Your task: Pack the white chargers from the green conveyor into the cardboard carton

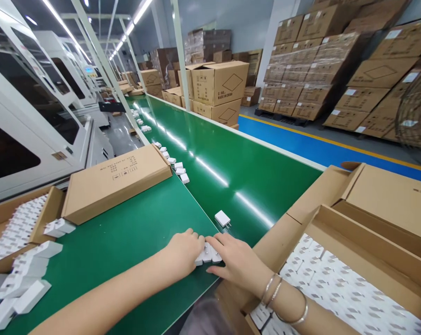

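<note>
Both my hands close in on a short row of white plug adapters (206, 255) at the edge of the green work surface. My left hand (185, 250) curls its fingers against the row's left end. From the right, my right hand (233, 256) grips the other end between thumb and fingers; bracelets ring that wrist. Just beyond them, a single white adapter (222, 218) lies on the green conveyor belt (266, 177), its metal prongs pointing right. Beside my right forearm, an open carton (374, 242) holds rows of white adapters with prongs up.
A closed flat carton (117, 179) lies at left, near a carton of adapters (46, 216) and loose white adapters (32, 270). More adapters (180, 170) line the belt's left side. White machines (32, 107) stand at left; stacked cartons (217, 88) stand beyond the belt.
</note>
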`<state>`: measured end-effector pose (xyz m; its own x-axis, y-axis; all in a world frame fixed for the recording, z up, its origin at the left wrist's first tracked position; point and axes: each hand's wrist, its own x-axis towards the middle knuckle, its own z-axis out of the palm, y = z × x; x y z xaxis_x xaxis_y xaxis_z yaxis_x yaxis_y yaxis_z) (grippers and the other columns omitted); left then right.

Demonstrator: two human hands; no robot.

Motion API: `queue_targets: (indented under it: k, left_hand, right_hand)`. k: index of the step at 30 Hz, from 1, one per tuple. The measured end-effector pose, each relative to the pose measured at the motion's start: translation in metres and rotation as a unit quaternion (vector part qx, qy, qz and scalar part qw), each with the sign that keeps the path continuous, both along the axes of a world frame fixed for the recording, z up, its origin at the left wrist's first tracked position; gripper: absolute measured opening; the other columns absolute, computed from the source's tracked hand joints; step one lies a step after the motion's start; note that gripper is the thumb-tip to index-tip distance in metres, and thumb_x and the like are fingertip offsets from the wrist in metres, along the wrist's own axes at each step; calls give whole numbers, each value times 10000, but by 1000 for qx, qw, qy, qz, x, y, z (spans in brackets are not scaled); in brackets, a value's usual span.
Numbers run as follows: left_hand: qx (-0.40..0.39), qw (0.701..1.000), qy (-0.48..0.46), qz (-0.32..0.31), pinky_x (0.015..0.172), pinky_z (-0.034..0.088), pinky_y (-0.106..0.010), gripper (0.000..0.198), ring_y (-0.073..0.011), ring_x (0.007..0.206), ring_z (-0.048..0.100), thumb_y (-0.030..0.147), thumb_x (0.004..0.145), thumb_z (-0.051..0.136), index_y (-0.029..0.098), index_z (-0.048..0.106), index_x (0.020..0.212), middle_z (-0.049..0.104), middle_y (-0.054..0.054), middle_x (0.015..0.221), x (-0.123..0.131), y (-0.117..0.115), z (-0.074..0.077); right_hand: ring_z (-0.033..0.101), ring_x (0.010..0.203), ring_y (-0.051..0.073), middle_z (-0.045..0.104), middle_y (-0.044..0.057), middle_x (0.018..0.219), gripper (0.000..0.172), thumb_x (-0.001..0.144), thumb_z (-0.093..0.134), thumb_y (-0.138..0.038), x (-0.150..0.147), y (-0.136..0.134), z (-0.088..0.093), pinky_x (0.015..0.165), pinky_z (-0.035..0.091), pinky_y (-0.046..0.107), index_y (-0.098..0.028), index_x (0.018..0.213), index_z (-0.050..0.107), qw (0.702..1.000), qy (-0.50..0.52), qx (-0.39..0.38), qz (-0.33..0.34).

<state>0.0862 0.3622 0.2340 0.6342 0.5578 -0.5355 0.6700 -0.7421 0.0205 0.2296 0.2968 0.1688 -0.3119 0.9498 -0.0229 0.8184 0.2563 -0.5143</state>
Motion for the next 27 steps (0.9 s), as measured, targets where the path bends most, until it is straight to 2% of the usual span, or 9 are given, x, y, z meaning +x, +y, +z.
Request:
queue_targets:
  k: [3, 6, 10, 12, 19, 23, 25, 26, 27]
  left_hand:
    - [-17, 995, -74, 60, 868, 477, -371, 444, -281, 1066, 570, 121, 713, 660, 167, 529, 1135, 635, -107, 1101, -24, -4, -8]
    - [-36, 978, -145, 143, 949, 443, -345, 590, -252, 1134, 529, 121, 654, 700, 176, 465, 1192, 566, -100, 1215, -48, -11, -20]
    - [-22, 956, -181, 231, 890, 466, -342, 240, -233, 1058, 564, 149, 757, 548, 203, 506, 987, 601, -81, 1092, -69, -26, -36]
    - [-41, 952, -192, 236, 828, 488, -336, 122, -224, 965, 596, 151, 802, 453, 212, 508, 893, 627, -69, 998, -73, -34, -44]
    - [-14, 949, -238, 205, 774, 498, -306, 240, -208, 888, 615, 40, 767, 357, 222, 504, 823, 635, -62, 909, -66, -42, -61]
    - [-35, 952, -271, 140, 761, 493, -293, 251, -185, 846, 604, 45, 808, 319, 226, 492, 795, 626, -30, 861, -47, -32, -58]
    - [-48, 951, -289, 103, 787, 486, -295, 260, -180, 862, 591, 54, 829, 315, 224, 509, 801, 627, -27, 867, -25, -23, -57]
    - [-53, 950, -298, 84, 804, 481, -293, 268, -178, 877, 585, 58, 838, 314, 224, 523, 813, 628, -28, 880, -10, -19, -57]
    - [-57, 949, -304, 64, 821, 477, -289, 278, -174, 894, 580, 60, 846, 313, 224, 538, 835, 628, -28, 897, 6, -15, -57]
  right_hand:
    - [561, 972, 294, 599, 140, 1130, 566, 783, 643, -460, -5, 2, 4, 726, 467, 393, -158, 1237, 490, 997, -43, 53, 30]
    - [573, 880, 266, 622, 143, 1043, 591, 847, 513, -567, -18, 9, 6, 600, 436, 348, -127, 1240, 488, 982, -102, 130, 93]
    - [578, 709, 232, 642, 117, 920, 640, 873, 391, -651, -34, 19, 4, 427, 304, 309, -145, 1256, 473, 962, -151, 169, 150]
    - [590, 670, 231, 650, 111, 889, 632, 877, 358, -668, -39, 22, 1, 405, 265, 298, -168, 1243, 478, 963, -158, 158, 148]
    - [640, 679, 234, 679, 95, 797, 527, 908, 365, -621, -34, 32, -1, 474, 314, 289, -173, 1123, 542, 978, -119, 115, 127]
    - [623, 610, 194, 654, 35, 704, 494, 926, 314, -612, 8, 12, 14, 486, 345, 273, -191, 1002, 560, 995, -55, 68, 39]
    - [584, 559, 160, 608, -12, 644, 469, 923, 307, -615, 33, -14, 20, 487, 376, 254, -216, 945, 552, 990, 116, -4, -83]
    - [559, 528, 147, 581, -27, 615, 466, 912, 312, -628, 43, -30, 22, 483, 392, 247, -227, 895, 549, 955, 242, -53, -160]
    - [537, 495, 138, 558, -34, 587, 476, 901, 313, -643, 51, -47, 22, 469, 403, 244, -231, 826, 541, 894, 370, -105, -229]
